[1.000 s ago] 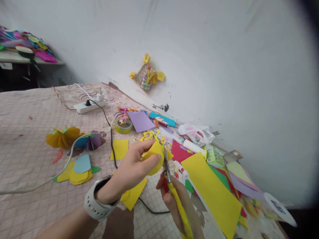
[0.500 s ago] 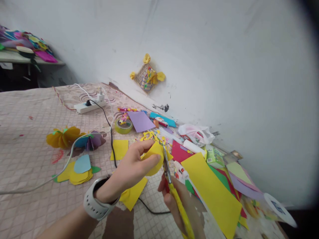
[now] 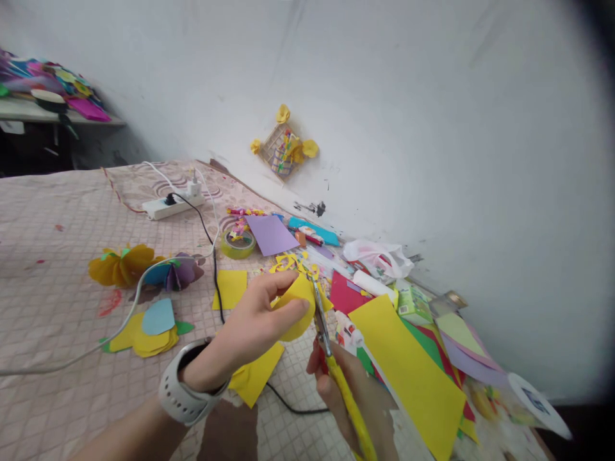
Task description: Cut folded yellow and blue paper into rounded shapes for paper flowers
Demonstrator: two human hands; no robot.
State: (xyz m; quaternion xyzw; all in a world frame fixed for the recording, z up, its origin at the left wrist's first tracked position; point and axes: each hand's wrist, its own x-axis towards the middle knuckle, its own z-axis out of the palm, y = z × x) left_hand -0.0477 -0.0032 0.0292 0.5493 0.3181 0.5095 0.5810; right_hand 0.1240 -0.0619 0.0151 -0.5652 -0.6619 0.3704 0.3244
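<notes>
My left hand (image 3: pixel 262 314) pinches a piece of yellow paper (image 3: pixel 294 323) between thumb and fingers, and its edge looks rounded. In my right hand (image 3: pixel 343 384) is a pair of scissors (image 3: pixel 323 330) with yellow-wrapped handles. The blades point away from me and lie against the right edge of the yellow paper. Below my left wrist lies another yellow sheet (image 3: pixel 259 374), with a yellow square (image 3: pixel 231 288) behind the hand. Yellow offcuts (image 3: pixel 291 261) are scattered just beyond the blades.
Left of my arm are yellow and blue cut shapes (image 3: pixel 158 326) and folded paper flowers (image 3: pixel 122 266). Cords run from a power strip (image 3: pixel 173 205) across the table. Tape (image 3: pixel 237 244), a purple sheet (image 3: pixel 271 234), a glue gun (image 3: pixel 350 330) and a large yellow sheet (image 3: pixel 408 371) lie around.
Almost nothing differs. My right hand and the scissors have shifted very slightly, while the left hand keeps its hold on the yellow paper.
</notes>
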